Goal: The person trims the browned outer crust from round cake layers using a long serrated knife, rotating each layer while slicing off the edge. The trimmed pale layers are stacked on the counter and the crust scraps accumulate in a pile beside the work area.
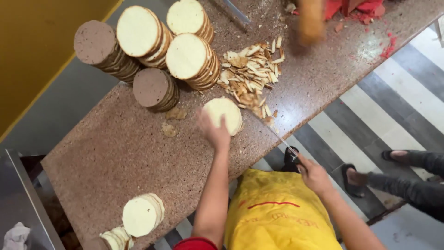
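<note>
My left hand [213, 131] rests on a short stack of round white bread slices [225, 114] lying on the speckled stone counter [115, 153]. Its fingers press the near left side of the stack. My right hand [313, 175] grips the handle of a long knife [276, 135], off the counter's edge; the thin blade slants up toward the stack's right side. Just beyond the stack lies a heap of cut crust trimmings [250, 71].
Several tall stacks of round slices [187, 58] stand at the back left, two with dark tops [95, 42]. More rounds [142, 215] lie at the near left. Red scraps [365, 9] and another person's blurred arm [311, 21] are at the far end; someone's sandalled feet [356, 178] are on the striped floor.
</note>
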